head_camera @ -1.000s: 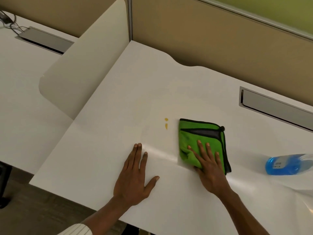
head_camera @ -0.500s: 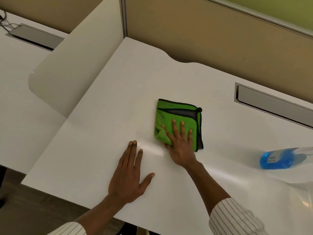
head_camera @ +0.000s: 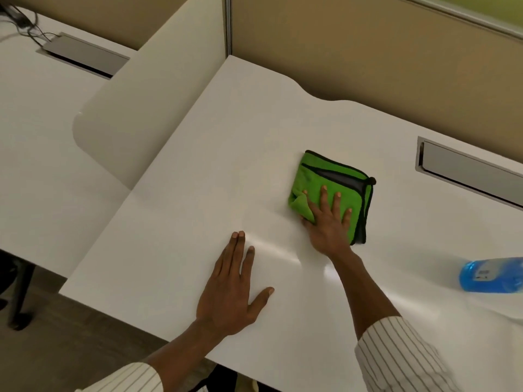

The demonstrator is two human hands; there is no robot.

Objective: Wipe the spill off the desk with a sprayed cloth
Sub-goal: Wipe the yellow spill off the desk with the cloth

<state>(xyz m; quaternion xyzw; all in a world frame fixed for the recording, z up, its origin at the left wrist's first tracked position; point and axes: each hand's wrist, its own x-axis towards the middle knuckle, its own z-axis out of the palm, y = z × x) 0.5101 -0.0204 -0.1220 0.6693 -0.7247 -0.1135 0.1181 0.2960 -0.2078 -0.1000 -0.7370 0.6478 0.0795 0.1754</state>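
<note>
since a second ago the cloth (head_camera: 328, 182) has swept left over the spot where the yellow drops sat, and none show on the desk (head_camera: 198, 193) now. fingers (head_camera: 323, 198) of the right hand (head_camera: 328, 224) lie spread and flat, pressing the folded green cloth down near the desk's middle. the left hand (head_camera: 230, 290) rests flat, fingers close together and thumb out, bracing nearer the front edge. a blue spray bottle (head_camera: 492, 274) lies well apart to the right. wiping is under way; next likely calls for lifting the cloth to check for residue.
</note>
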